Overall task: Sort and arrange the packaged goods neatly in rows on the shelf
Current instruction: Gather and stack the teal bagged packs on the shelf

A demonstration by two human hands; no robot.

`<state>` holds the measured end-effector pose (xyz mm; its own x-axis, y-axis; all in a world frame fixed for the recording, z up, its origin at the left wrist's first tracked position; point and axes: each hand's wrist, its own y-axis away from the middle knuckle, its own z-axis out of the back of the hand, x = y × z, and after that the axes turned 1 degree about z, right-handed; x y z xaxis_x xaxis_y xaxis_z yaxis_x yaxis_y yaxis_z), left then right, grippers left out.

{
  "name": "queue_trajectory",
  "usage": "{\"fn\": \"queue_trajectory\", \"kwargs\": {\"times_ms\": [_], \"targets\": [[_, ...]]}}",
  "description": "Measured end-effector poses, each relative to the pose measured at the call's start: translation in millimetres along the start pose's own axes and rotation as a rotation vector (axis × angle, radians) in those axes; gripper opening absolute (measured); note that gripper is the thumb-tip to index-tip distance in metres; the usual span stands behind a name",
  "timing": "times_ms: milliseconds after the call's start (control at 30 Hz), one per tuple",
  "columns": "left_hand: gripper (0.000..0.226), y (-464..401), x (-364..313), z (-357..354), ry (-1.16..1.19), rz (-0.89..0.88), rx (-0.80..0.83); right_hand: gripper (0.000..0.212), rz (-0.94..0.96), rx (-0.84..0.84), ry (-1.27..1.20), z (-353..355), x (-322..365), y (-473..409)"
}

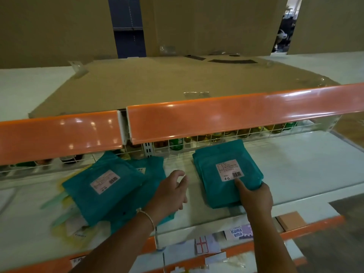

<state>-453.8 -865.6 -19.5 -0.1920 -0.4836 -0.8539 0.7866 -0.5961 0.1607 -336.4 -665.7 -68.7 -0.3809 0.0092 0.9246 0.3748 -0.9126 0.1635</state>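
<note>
A neat stack of flat teal plastic pouches (226, 172), the top one bearing a white printed label with a barcode, is seen on the right part of the white shelf (307, 170). The stack is gripped at its near right corner by the right hand (255, 196), the thumb laid on top beside the label and the fingers curled round the edge. The left hand (173, 194) is held relaxed and empty, fingers loosely bent, in the gap between this stack and a loose, crooked pile of teal pouches (110, 190) on the left. Pale green and yellow packets (65, 219) are partly covered by that pile. A white wire grid (216, 136) is set along the far edge of the shelf, with bottles visible behind it. A glossy orange rail (216, 117) fronts the upper shelf, on which a flat sheet of brown cardboard (157, 83) is laid.
</note>
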Motion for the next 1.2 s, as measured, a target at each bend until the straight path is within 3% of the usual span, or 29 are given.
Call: {"fn": "queue_trajectory", "kwargs": {"times_ms": [300,600,933,1067,1200], "targets": [[0.036,15,14,21,-0.003,-0.073,0.006,0.072,0.01,-0.15,0.271,-3,8,15],[0.038,34,27,56,0.032,-0.078,0.051,0.058,0.169,-0.245,0.459,-26,22,52],[0.037,49,53,119,0.048,-0.052,-0.056,0.047,0.452,-0.009,0.339,-128,84,143],[0.024,57,73,152,0.053,-0.044,-0.17,0.029,0.353,0.248,0.245,-167,94,174],[0.029,64,114,179,-0.018,0.039,-0.292,0.018,0.253,0.385,0.313,-198,84,199]]}}
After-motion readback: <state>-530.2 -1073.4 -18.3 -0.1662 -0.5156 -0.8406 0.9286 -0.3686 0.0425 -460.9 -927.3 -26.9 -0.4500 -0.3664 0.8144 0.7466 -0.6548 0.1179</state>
